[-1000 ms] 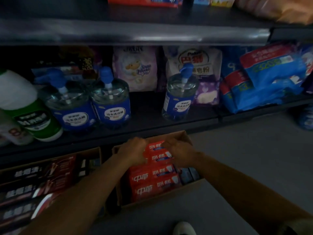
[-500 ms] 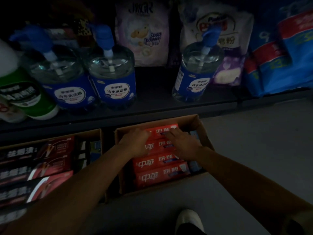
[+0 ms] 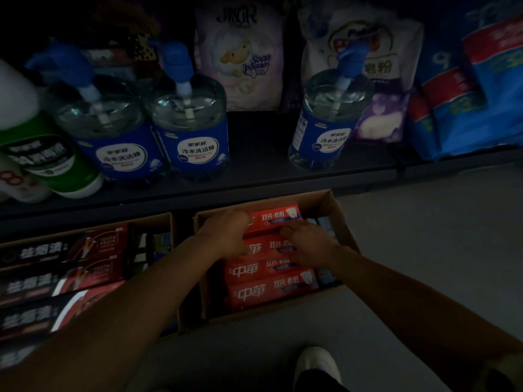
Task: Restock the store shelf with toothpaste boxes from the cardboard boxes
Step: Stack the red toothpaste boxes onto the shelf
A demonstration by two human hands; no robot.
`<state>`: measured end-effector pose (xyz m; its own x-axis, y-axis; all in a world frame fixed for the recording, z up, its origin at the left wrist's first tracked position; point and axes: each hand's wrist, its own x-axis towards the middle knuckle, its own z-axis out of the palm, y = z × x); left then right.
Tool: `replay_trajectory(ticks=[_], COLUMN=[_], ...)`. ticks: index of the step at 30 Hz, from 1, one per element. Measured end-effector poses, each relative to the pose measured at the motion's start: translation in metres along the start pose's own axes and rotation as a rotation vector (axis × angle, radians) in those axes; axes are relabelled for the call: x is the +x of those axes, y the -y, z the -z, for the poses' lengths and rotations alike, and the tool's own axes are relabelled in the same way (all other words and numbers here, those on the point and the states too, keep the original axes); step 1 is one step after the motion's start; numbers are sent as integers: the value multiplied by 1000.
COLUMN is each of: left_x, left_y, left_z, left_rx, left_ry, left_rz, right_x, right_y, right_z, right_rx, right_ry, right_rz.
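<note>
While the light is pretty dim, the head view shows both hands down in the right-hand cardboard box [image 3: 336, 210] on the floor, on top of the red toothpaste boxes [image 3: 271, 290]. Compared with a second ago, the hands sit a bit further toward the near rows and the camera has dipped closer, so the upper shelf edge is gone from view. My guess is the person is still gathering a bundle, nothing lifted out yet.

Left hand [image 3: 226, 236] has its fingers curled over the left ends of the top red boxes; right hand [image 3: 308, 244] lies on them with fingers bent over the right part. Whether either grip is really clamped on a box, I can't tell, too dark.

The red boxes lie flat in a stack of rows, long axis running left to right, printed faces up, tooth logo end to the right. A second carton [image 3: 167, 222] just beside it on the left holds dark toothpaste boxes [image 3: 56, 284], same orientation. The shelf [image 3: 254, 176] above carries blue pump bottles [image 3: 192, 131] and soap powder bags [image 3: 240, 58].
</note>
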<state>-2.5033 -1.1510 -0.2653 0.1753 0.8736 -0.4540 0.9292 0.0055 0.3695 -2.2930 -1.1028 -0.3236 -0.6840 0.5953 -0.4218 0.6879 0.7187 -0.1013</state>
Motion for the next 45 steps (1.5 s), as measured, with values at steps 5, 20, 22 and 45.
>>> replay_trajectory(ticks=[5, 20, 22, 45], left_x=[-17, -135, -153, -155], left_y=[-16, -108, -121, -144], left_z=[33, 254, 286, 413], left_rx=[-5, 223, 229, -15], left_ry=[-12, -365, -421, -595], left_rz=[-19, -158, -172, -124], right_x=[-22, -142, -158, -166], right_y=[-3, 10, 9, -8], right_z=[32, 278, 315, 468], right_rx=[15, -377, -433, -320], right_ry=[-103, -685, -759, -856], right_rz=[-11, 16, 10, -75])
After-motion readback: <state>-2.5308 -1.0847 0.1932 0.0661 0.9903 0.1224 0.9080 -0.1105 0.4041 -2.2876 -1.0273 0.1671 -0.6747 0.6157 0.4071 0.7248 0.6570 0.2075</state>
